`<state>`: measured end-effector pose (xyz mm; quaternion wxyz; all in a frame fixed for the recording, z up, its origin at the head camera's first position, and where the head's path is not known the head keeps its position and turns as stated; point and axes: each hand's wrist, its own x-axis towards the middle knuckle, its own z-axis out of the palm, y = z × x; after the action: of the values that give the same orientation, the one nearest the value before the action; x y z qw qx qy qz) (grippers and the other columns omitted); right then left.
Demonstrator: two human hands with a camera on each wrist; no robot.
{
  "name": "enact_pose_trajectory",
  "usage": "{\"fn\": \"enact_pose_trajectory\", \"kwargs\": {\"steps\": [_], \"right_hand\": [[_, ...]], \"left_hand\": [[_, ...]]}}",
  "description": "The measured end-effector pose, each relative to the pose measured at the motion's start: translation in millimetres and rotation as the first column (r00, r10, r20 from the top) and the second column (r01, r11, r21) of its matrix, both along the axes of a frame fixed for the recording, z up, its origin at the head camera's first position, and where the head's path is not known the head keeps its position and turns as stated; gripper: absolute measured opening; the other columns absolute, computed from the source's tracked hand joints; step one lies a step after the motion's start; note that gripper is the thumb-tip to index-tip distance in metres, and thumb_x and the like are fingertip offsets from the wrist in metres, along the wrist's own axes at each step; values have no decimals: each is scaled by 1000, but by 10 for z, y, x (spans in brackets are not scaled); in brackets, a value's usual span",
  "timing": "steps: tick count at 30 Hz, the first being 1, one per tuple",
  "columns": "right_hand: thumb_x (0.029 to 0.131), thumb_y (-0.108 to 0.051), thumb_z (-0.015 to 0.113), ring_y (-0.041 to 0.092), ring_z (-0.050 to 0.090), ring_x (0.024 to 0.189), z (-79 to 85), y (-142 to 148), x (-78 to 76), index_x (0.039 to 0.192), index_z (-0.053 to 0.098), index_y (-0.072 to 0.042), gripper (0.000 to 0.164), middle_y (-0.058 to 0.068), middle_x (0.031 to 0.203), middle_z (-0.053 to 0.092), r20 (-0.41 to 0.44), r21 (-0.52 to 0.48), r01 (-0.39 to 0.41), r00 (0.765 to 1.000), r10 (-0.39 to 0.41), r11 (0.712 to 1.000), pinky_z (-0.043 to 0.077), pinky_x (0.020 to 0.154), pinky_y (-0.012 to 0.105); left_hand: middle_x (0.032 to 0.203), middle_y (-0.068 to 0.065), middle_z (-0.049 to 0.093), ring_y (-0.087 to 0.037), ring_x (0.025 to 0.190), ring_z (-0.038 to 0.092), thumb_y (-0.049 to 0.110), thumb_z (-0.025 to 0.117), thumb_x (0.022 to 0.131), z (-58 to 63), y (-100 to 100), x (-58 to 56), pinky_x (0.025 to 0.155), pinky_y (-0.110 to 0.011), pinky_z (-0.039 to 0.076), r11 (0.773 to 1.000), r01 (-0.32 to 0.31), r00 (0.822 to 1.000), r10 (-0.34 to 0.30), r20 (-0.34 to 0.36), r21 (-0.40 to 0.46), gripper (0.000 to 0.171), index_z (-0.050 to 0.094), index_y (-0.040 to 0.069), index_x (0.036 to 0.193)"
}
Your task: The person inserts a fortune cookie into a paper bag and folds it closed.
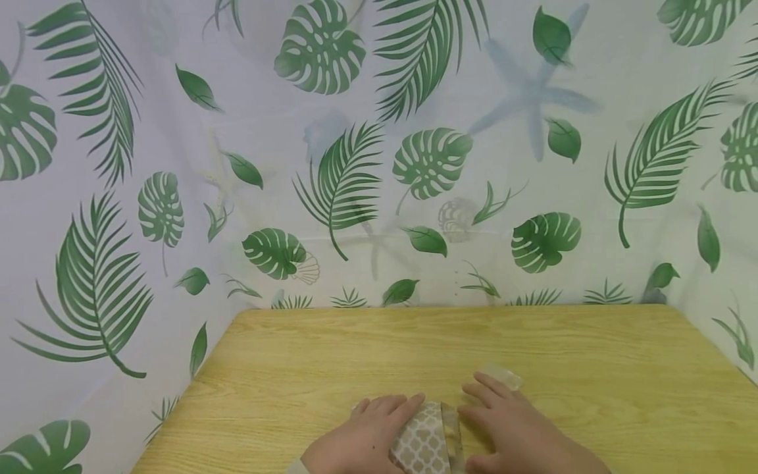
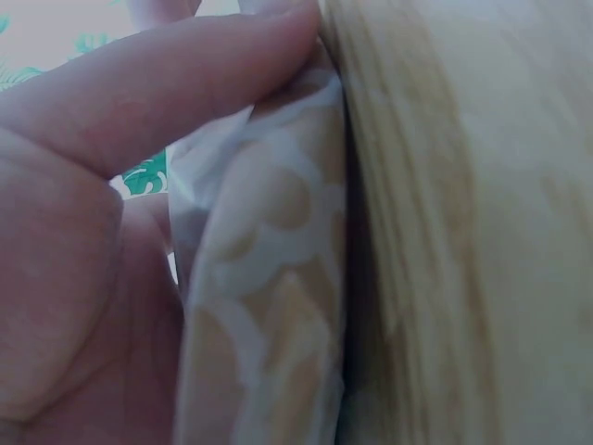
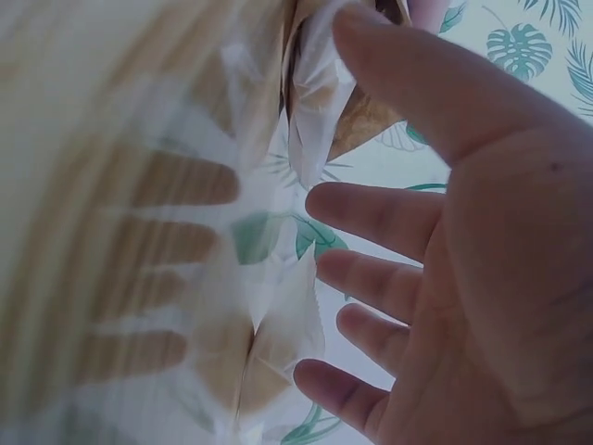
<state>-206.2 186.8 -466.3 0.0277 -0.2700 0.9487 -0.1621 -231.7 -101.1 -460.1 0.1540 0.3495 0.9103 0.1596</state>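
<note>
A tan packet (image 1: 422, 441) with a white lattice print lies at the table's near edge, its right end (image 1: 453, 431) loose and crinkled. My left hand (image 1: 364, 438) holds it from the left. In the left wrist view a digit lies over the packet (image 2: 278, 241), which rests low against the wood. To the right of the packet is my right hand (image 1: 515, 428), fingers spread and holding nothing. The right wrist view has its thumb in front of the packet's creased end (image 3: 320, 93). Just past the right fingertips lies a small translucent scrap (image 1: 503, 377), with pointed corners (image 3: 287, 334).
The wood-grain table (image 1: 331, 349) reaches back to a white curtain (image 1: 355, 276) printed with green leaves. The curtain also hangs along the left and right sides. The tabletop is glossy and mirrors the right fingers.
</note>
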Motion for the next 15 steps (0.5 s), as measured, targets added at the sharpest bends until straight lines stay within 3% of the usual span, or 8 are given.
{"fn": "enact_pose_trajectory", "kwargs": {"steps": [15], "right_hand": [[78,-64,75,41,28,146,47,-86,16,132,67,-17,72,13,150,48,26,-15,11,1000,-10,1000,32,108,68]], "left_hand": [[156,1,38,-20,143,34,74,75,74,8,16,20,115,-56,28,1000,4,1000,-4,-7,9,112,20,33,163]]}}
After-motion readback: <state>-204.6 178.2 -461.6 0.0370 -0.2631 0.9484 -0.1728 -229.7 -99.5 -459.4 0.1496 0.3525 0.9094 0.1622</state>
